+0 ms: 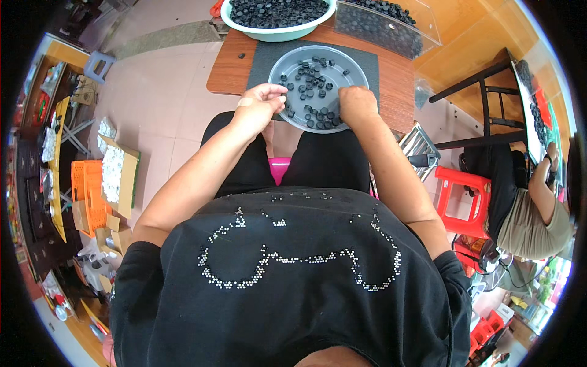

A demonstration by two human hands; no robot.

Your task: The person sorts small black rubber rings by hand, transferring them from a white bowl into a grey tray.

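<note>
A round grey plastic basin (286, 63) sits at the table's near edge, just above my lap, with many small black round cap-like pieces (310, 84) scattered over its bottom. At its left rim is my left hand (259, 106), thumb and fingers pinched together; whatever is between the fingertips is too small to make out. Over the right side of the basin my right hand (359, 106) is closed, knuckles up. Its fingertips are hidden, so I cannot see what they grip.
Under the basin lies a dark mat (262, 63) on a brown wooden table (230, 68). Beyond stand a pale green tub (279, 35) heaped with black pieces and a clear bin (382, 29) of them. A red stool (449, 202) and another person (531, 220) are at right.
</note>
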